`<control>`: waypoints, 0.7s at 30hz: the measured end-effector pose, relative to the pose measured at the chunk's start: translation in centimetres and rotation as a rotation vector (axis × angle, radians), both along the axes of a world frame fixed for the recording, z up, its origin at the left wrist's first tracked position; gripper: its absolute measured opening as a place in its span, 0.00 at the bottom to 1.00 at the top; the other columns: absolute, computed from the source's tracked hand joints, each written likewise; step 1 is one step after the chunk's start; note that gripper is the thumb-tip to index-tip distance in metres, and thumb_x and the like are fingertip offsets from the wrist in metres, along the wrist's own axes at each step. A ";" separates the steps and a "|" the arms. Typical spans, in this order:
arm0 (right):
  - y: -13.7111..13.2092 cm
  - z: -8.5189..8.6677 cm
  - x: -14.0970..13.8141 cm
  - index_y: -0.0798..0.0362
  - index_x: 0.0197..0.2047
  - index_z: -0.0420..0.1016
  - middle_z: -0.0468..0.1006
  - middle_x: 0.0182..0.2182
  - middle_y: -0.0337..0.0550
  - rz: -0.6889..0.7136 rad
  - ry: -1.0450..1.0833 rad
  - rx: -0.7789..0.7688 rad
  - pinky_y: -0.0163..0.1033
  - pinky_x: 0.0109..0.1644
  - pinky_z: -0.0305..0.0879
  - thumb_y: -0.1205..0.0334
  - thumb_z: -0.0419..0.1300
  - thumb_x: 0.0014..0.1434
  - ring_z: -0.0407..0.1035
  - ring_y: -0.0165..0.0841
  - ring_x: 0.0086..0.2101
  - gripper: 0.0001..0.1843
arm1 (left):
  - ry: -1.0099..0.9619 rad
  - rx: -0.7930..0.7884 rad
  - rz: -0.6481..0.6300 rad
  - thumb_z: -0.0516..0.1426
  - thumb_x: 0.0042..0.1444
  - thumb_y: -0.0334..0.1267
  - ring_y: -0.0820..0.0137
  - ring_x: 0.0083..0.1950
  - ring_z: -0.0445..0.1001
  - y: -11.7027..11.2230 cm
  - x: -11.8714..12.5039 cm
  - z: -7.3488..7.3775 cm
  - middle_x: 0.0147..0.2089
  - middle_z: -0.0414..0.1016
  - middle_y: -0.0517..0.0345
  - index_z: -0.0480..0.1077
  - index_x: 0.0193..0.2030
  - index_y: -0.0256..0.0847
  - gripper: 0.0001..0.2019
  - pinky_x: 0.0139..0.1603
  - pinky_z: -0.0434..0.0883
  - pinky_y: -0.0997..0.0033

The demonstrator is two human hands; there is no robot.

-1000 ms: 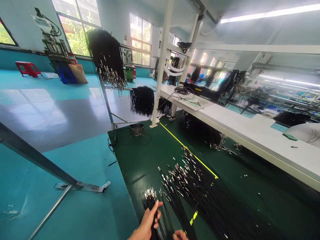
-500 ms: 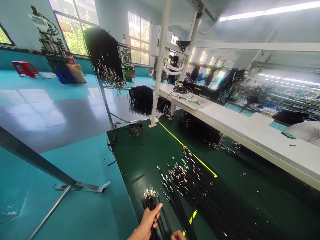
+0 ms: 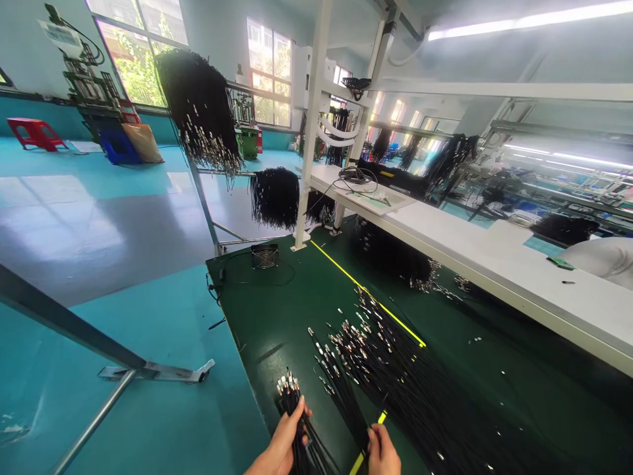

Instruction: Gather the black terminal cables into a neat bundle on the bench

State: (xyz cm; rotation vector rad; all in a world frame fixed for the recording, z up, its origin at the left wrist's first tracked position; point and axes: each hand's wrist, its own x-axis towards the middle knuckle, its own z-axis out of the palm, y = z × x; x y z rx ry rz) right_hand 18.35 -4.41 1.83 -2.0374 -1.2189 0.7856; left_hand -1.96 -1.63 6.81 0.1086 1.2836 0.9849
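My left hand (image 3: 285, 437) is closed around a bundle of thin black cables (image 3: 298, 410), whose metal-tipped ends (image 3: 287, 382) fan out above the thumb. To its right, my right hand (image 3: 382, 450) has its fingers pinched together at the edge of a smaller bunch of black cables (image 3: 346, 402), seemingly on a cable; the fingertips partly hide the spot. A large spread of similar cables (image 3: 415, 402) lies alongside, its shiny connector ends (image 3: 356, 340) pointing away from me. All of these are on or over the dark green tabletop (image 3: 277, 303).
Yellow tape (image 3: 341, 266) marks the tabletop. A raised white shelf (image 3: 445, 231) runs along the right, with more cables (image 3: 395, 254) beneath it. A small black fan (image 3: 265, 256) sits near the far corner. Cable bundles (image 3: 198, 99) hang from a metal rack (image 3: 200, 198) at left.
My right hand has moved up and right, from near the left hand's bundle to the smaller bunch. The left hand still grips its cables and has shifted slightly left.
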 end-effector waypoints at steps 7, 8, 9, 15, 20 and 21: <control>1.9 0.0 1.1 0.52 0.38 0.66 0.74 0.40 0.54 0.235 -0.431 -0.146 0.40 0.35 0.64 0.59 0.39 0.56 0.72 0.39 0.38 0.17 | -0.252 0.029 -0.020 0.58 0.35 0.60 0.80 0.16 0.55 0.1 0.4 0.3 0.13 0.54 0.71 0.58 0.25 0.41 0.24 0.21 0.58 0.76; 1.9 -0.4 0.8 0.52 0.39 0.66 0.74 0.40 0.53 0.228 -0.461 -0.139 0.39 0.36 0.64 0.60 0.39 0.57 0.72 0.38 0.38 0.17 | -0.247 0.041 -0.015 0.58 0.35 0.60 0.82 0.14 0.49 0.0 0.6 0.3 0.12 0.50 0.73 0.58 0.24 0.41 0.24 0.19 0.55 0.78; 1.8 -0.7 0.5 0.52 0.38 0.67 0.74 0.40 0.52 0.218 -0.490 -0.133 0.39 0.36 0.64 0.61 0.38 0.57 0.72 0.37 0.39 0.18 | -0.234 0.045 -0.010 0.58 0.35 0.60 0.83 0.14 0.45 0.0 0.7 0.3 0.11 0.47 0.74 0.57 0.24 0.41 0.24 0.18 0.51 0.79; 1.9 -0.5 0.6 0.52 0.40 0.66 0.74 0.40 0.52 0.275 -0.552 -0.167 0.40 0.33 0.64 0.60 0.35 0.58 0.73 0.38 0.34 0.20 | -0.165 0.025 0.019 0.56 0.33 0.64 0.83 0.14 0.44 0.0 1.2 -0.1 0.12 0.47 0.75 0.56 0.24 0.41 0.27 0.17 0.48 0.79; 2.3 0.5 1.8 0.55 0.35 0.65 0.76 0.34 0.53 0.260 -0.281 -0.072 0.39 0.40 0.64 0.54 0.41 0.55 0.72 0.37 0.35 0.17 | -0.136 0.049 0.038 0.56 0.34 0.63 0.83 0.14 0.45 -0.1 1.1 -0.2 0.11 0.47 0.74 0.55 0.23 0.41 0.26 0.17 0.50 0.79; 2.2 0.6 1.8 0.54 0.33 0.65 0.76 0.31 0.51 0.260 -0.211 -0.047 0.38 0.39 0.64 0.52 0.42 0.54 0.71 0.36 0.34 0.17 | -0.129 0.041 0.042 0.56 0.34 0.63 0.83 0.14 0.45 -0.1 1.1 -0.2 0.11 0.48 0.74 0.56 0.23 0.41 0.26 0.17 0.50 0.79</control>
